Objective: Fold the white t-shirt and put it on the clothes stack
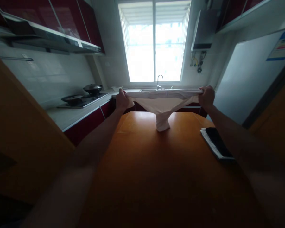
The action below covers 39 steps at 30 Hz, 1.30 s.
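A pale, light-coloured garment (163, 106) is stretched between my two hands above the far part of the table. Its upper edge is pulled nearly straight, and the middle sags into a narrow bunch that hangs down at the tabletop. My left hand (122, 100) is closed on the garment's left end, with a bit of cloth drooping beside it. At the other end, my right hand (206, 97) grips the right corner, fingers wrapped round the fabric. The exact kind of garment is not clear from its shape.
Under my arms lies a wooden table (152, 152). Folded black and white cloth (217, 144) sits on its right side. Pans (72, 99) stand on a stove (87, 99) at left; beyond are a sink tap (158, 81) and window. A fridge (242, 76) stands right.
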{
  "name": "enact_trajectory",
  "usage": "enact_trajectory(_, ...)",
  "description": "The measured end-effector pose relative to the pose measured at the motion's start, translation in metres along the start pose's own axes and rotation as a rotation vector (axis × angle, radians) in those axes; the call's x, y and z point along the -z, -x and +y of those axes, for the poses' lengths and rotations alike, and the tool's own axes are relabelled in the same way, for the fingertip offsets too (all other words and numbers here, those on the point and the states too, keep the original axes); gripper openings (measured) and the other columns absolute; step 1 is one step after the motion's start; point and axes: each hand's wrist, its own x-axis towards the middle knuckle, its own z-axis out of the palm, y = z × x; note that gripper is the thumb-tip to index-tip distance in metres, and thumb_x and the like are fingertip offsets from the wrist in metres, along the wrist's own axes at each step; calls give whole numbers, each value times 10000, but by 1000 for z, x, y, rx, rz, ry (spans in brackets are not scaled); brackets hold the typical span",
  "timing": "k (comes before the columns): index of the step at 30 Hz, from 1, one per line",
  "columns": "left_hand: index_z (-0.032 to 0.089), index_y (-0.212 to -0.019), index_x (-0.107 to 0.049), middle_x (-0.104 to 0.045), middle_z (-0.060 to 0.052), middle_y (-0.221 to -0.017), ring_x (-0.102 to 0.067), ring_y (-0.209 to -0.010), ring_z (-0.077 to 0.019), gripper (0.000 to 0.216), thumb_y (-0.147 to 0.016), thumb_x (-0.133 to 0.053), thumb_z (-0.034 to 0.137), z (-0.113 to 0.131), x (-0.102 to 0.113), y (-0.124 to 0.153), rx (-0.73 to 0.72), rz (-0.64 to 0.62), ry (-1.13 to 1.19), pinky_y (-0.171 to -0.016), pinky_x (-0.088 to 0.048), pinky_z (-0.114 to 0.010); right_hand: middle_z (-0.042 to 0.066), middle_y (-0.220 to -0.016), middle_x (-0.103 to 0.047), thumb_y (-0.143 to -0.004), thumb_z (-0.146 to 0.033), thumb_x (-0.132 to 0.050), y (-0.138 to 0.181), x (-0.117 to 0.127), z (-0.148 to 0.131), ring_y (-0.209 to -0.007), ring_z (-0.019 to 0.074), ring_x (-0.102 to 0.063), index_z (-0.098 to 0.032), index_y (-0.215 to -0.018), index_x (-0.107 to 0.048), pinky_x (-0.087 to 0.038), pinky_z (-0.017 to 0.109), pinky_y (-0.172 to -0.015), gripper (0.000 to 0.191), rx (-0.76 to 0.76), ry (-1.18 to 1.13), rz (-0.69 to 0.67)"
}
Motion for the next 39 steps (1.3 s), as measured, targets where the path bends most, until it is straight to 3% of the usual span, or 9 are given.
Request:
enact_trajectory(4, 215, -1024, -542, -629, -13, -902, -609, -869, -196, 106, -971, -469, 161, 11, 22, -14, -69, 140, 51, -727, -397, -346, 121, -933, -616, -850, -189, -529, -10, 13, 5, -889, 250, -560, -133, -1047, -747, -466, 395, -870, 299, 103, -89, 65)
enact_trajectory(8, 200, -966, -561, -616, -12, -852, -615, -857, -196, 123, -929, -468, 129, -5, 34, 16, -185, 104, 53, -759, -427, -350, 73, -841, -594, -803, -196, -568, 23, 19, 11, -820, 223, -548, -150, -932, -773, -465, 363, -809, 246, 179, -144, -57)
enact_trajectory(11, 192, -924, -577, -621, -13, -856, -574, -828, -161, 104, -915, -490, 137, -29, 41, 65, -268, -27, 41, -780, -435, -311, 66, -833, -603, -799, -220, -606, 68, 25, 19, -827, 218, -567, -154, -853, -778, -462, 351, -814, 191, 289, -190, -292)
enact_trajectory(16, 198, -809, -596, -648, -25, -818, -607, -768, -167, 135, -894, -496, 167, -85, 54, 185, -451, -390, 60, -742, -479, -284, 89, -913, -641, -878, -258, -614, 174, 54, 32, -894, 221, -590, -199, -858, -792, -451, 313, -818, 188, 463, -147, -809)
enact_trajectory(21, 223, -881, -659, -706, -41, -949, -670, -874, -187, 181, -853, -510, 124, -122, 71, 286, -432, -663, 12, -799, -512, -289, 82, -978, -654, -877, -180, -575, 272, 89, 34, -961, 234, -604, -251, -894, -773, -447, 338, -861, 211, 529, -59, -1061)
enact_trajectory(27, 239, -955, -697, -712, -56, -1125, -645, -1059, -237, 255, -858, -505, 103, -125, 104, 331, -492, -702, -143, -938, -505, -369, 88, -1216, -659, -877, -227, -588, 320, 122, 41, -1146, 282, -571, -292, -1122, -732, -429, 444, -986, 292, 587, -36, -1073)
enact_trajectory(32, 280, -1378, -581, -568, -83, -1430, -481, -1346, -295, 580, -827, -571, 99, -110, 113, 356, -631, -636, -220, -1117, -390, -480, 131, -1415, -556, -764, -114, -650, 349, 144, 25, -1301, 341, -475, -251, -1440, -540, -358, 527, -1100, 698, 689, -13, -853)
enact_trajectory(36, 327, -1473, -490, -535, -40, -1465, -447, -1377, -257, 705, -828, -558, 52, -76, 101, 380, -811, -765, -89, -1159, -354, -447, 99, -1271, -630, -851, -114, -598, 367, 148, 2, -1220, 298, -535, -259, -1331, -611, -394, 500, -1081, 502, 772, -124, -810)
enact_trajectory(39, 297, -1372, -589, -626, -45, -1336, -544, -1257, -238, 524, -891, -548, 94, -54, 89, 390, -825, -810, 15, -1104, -417, -417, 81, -1109, -676, -921, -129, -521, 372, 146, -6, -1088, 270, -594, -256, -1131, -696, -441, 482, -1015, 302, 748, -184, -810)
